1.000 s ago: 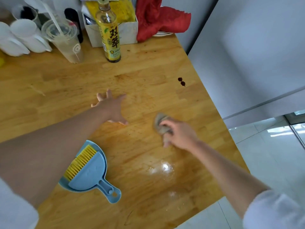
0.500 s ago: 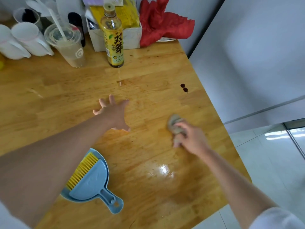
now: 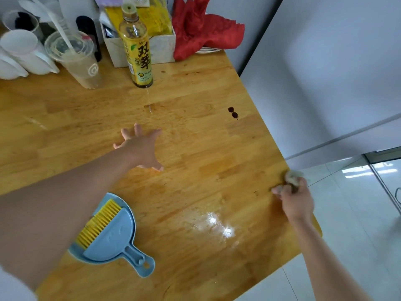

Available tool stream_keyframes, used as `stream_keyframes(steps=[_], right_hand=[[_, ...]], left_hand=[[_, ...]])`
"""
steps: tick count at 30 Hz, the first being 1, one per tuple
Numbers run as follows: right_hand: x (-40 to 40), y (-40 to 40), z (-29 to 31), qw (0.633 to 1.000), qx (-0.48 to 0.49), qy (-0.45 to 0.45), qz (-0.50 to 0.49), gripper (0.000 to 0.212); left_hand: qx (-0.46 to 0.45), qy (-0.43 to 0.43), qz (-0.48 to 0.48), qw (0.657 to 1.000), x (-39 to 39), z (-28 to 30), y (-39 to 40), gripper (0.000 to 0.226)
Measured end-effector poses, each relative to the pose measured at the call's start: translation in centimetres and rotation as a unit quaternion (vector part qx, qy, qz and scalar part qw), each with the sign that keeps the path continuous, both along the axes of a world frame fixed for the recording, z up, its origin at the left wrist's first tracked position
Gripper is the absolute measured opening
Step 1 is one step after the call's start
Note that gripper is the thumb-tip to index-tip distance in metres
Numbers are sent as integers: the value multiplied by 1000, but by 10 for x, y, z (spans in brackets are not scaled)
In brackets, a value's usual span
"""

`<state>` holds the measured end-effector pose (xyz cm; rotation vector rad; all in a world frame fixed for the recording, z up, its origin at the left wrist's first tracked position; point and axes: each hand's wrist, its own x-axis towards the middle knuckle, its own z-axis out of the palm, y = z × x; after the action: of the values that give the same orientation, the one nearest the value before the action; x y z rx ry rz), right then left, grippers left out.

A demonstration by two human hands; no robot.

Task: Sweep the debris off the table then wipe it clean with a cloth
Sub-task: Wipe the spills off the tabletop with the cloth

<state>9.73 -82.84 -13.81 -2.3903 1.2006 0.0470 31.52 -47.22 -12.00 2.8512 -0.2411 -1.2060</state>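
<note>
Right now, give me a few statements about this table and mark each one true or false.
1. The right hand grips the cloth at the table edge. True.
2. The left hand holds the dustpan. False: it rests flat on the wood, fingers spread, apart from the dustpan.
3. Two dark spots remain on the table. True.
4. The yellow-labelled bottle lies on its side. False: it stands upright.
5. The yellow brush sits in the dustpan. True.
</note>
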Motion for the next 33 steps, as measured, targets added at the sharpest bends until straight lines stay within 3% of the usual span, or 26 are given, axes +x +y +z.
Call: stream_keyframes(steps=[1,3,6,7,9,10,11,12,13,15,16,18,19,22,25,26,27,28,29,31,32,33], right_hand=[[3,-6,0,997,-13,-2,-74,29],[11,15,-1,997,-18,-28,-69,21],[14,92,-8,986,18,-59,156,22],[11,119,-10,962,30,-49,266,21],[8,148,-20,872,28,-14,488,26],[10,147,-20,832,27,1,554,31],[17,133,-20,816,20,-1,578,34],[26,115,-15,827,11,-12,562,35],[36,94,-7,862,1,-17,506,35],[56,41,1,959,-10,-17,283,32],[65,19,3,989,-7,-29,145,28],[79,4,-3,999,1,-38,-32,27],[85,14,-7,998,16,-59,-21,27],[87,80,-22,969,43,-70,233,18],[83,118,-18,833,63,-13,550,27],[87,109,-14,800,73,-1,596,31],[93,91,-14,798,66,8,599,34],[103,71,-9,831,50,6,554,35],[117,48,-6,886,29,-3,462,36],[144,8,1,983,26,-36,180,34],[154,-1,-1,996,36,-48,66,31],[162,1,-2,998,38,-55,16,29]], left_hand=[[0,2,-1,1000,0,0,0,124],[2,4,-2,1000,2,0,-2,126],[11,-5,-7,1000,3,-3,-2,127],[12,-4,-9,1000,2,-4,-1,128],[12,-6,-9,1000,3,-6,-1,128],[13,-5,-9,1000,3,-7,0,128],[15,-6,-11,1000,3,-8,0,128],[15,-6,-12,1000,3,-9,0,128],[14,-6,-13,1000,3,-10,1,128],[13,-5,-14,1000,3,-11,2,128],[11,-7,-15,1000,3,-11,3,129],[11,-6,-18,1000,4,-11,2,130],[13,-7,-19,1000,4,-8,1,129],[20,1,-13,1000,3,-4,-2,127],[18,-7,-13,1000,3,-3,-9,124],[7,-15,-11,1000,6,-3,-9,122],[-11,-27,-7,1000,9,-1,-9,118],[-33,-42,3,999,15,-3,-7,114],[-46,-58,18,997,22,-3,-5,112],[-37,-77,52,995,40,-6,0,117],[-27,-80,73,994,48,-6,1,121],[-17,-78,96,992,56,-7,1,125]])
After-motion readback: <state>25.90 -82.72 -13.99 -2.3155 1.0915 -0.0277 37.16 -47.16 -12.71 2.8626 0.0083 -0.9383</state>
